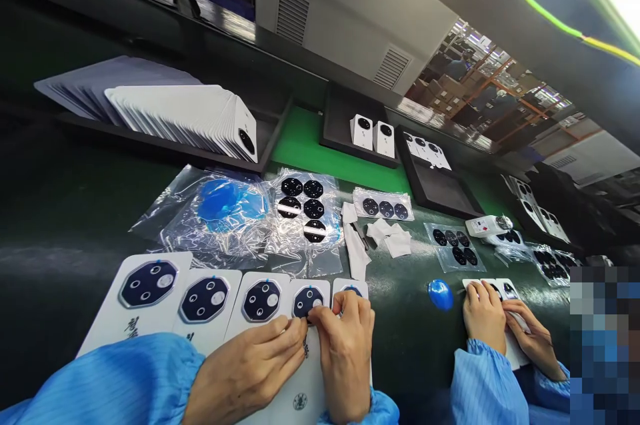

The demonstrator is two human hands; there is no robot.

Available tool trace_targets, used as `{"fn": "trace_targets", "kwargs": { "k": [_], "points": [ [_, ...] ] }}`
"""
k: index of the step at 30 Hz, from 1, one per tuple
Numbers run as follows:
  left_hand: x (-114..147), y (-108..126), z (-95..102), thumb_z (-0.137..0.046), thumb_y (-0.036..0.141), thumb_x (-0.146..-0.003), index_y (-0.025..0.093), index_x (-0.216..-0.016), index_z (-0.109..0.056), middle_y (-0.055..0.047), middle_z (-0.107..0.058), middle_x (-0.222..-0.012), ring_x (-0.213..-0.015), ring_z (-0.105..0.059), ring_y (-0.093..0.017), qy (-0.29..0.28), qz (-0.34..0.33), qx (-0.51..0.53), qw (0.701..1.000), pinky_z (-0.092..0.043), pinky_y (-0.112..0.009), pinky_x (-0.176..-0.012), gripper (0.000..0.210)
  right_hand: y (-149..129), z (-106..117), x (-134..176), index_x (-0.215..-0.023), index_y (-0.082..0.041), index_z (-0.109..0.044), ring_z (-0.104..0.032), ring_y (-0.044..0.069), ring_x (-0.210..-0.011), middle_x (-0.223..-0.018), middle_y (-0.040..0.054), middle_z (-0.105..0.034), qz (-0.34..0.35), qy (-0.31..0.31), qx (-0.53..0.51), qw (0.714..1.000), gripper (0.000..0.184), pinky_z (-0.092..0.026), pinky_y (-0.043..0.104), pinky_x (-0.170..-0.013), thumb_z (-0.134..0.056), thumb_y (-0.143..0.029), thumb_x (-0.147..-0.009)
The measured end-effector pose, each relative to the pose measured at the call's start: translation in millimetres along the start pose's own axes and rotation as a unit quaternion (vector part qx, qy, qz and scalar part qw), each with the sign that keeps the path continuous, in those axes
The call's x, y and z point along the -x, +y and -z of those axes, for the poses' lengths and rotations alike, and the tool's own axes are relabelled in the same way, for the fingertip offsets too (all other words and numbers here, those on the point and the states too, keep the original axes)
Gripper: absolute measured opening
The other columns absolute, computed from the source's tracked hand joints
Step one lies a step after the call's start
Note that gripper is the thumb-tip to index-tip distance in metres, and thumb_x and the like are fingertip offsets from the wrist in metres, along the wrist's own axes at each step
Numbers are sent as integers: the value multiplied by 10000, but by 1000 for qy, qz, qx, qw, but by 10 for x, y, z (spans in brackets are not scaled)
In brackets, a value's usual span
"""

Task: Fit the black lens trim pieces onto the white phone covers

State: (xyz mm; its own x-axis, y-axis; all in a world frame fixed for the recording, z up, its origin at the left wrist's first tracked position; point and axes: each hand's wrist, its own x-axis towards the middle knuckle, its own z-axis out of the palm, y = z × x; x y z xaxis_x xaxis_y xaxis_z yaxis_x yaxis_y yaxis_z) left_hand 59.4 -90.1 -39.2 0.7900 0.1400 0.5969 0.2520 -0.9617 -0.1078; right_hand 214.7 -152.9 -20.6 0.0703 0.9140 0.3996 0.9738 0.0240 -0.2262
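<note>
Head view: toward the bench's [405, 372] near edge, left hand [245, 368] and right hand [347, 345] bunch fingertips at the lower rim of the dark disc [301, 304] on the fourth white panel [300, 382]; I cannot tell whether they clamp anything. The panel seems light, stiff, perhaps slippery: grip its side edges.

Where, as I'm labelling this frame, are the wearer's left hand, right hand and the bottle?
Left hand [241, 368]: head view, back of hand.
Right hand [347, 348]: head view, back of hand.
Bottle [481, 226]: head view, white body.
</note>
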Motion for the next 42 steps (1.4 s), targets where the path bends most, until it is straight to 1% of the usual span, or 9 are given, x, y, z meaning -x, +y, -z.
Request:
{"fn": "trace_targets", "kwargs": {
  "k": [6, 9, 11, 14, 17, 24, 32, 37, 42],
  "points": [
    [-35, -3, 12, -213, -51, -931, 112, -858, -675, -66, -715, -907, -941, -591, -157, 16, 3, 0, 1000, -377, -327, -898, 495, -5, -25, -34, -782, -228, -628, -447, 180, -732, -784, 25, -485, -4, 25, -11, 1000, 233, -360, 296, -635, -484, -76, -882],
    [-54, -13, 21, -204, -61, -936, 123, -826, -675, -54, -723, -884, -917, -598, -145, 32, 13, 3, 999, -387, -313, -879, 517, 49, 14, -79, -743, -237, -651, -469, 174, -720, -752, 14, -491, -47, 29, -105, 993, 223, -386, 282, -630, -518, -127, -884],
    [-54, -22, 21, -230, -59, -942, 128, -802, -671, -54, -723, -875, -916, -599, -140, 40, 17, 12, 999, -390, -303, -879, 498, 109, 96, -92, -751, -246, -670, -507, 172, -724, -748, 10, -520, -118, 39, -203, 971, 196, -420, 278, -642, -543, -204, -895],
    [-36, -43, 14, -315, -32, -950, 120, -796, -671, -64, -719, -856, -912, -602, -149, 52, 6, 24, 998, -396, -302, -886, 417, 187, 240, -64, -777, -236, -692, -561, 173, -725, -755, 13, -588, -229, 28, -323, 918, 185, -455, 273, -656, -577, -323, -892],
    [-19, -77, 19, -331, -27, -950, 108, -812, -677, -69, -727, -863, -891, -619, -160, 68, 7, 49, 997, -416, -316, -883, 396, 210, 307, -15, -737, -231, -704, -571, 182, -716, -732, 16, -618, -264, 8, -360, 895, 232, -463, 273, -657, -614, -407, -860],
    [-26, -159, 63, -289, -32, -970, 94, -822, -679, -54, -752, -863, -837, -648, -150, 83, 43, 31, 995, -453, -304, -848, 435, 154, 217, -14, -695, -257, -699, -525, 171, -664, -692, 9, -591, -219, 27, -294, 930, 261, -413, 265, -598, -610, -437, -861],
    [-30, -169, 50, -263, -20, -984, 93, -807, -673, -49, -756, -860, -830, -659, -138, 80, 51, 34, 995, -461, -291, -840, 460, 92, 131, -35, -725, -252, -673, -556, 170, -694, -708, 4, -608, -176, 8, -278, 944, 259, -403, 266, -579, -571, -411, -903],
    [-12, -153, 32, -246, -23, -983, 96, -805, -671, -51, -755, -863, -838, -661, -135, 74, 56, 30, 995, -447, -291, -856, 476, 39, 25, -49, -778, -247, -627, -554, 142, -741, -754, -15, -574, -130, 40, -249, 959, 210, -431, 237, -660, -527, -323, -945],
    [-35, -143, 31, -233, -33, -977, 100, -793, -671, -53, -750, -857, -827, -652, -135, 68, 58, 13, 996, -431, -300, -852, 493, -8, 17, -121, -774, -231, -595, -543, 130, -704, -736, -21, -560, -75, 27, -203, 976, 166, -443, 207, -624, -546, -166, -919]
  ]
}}
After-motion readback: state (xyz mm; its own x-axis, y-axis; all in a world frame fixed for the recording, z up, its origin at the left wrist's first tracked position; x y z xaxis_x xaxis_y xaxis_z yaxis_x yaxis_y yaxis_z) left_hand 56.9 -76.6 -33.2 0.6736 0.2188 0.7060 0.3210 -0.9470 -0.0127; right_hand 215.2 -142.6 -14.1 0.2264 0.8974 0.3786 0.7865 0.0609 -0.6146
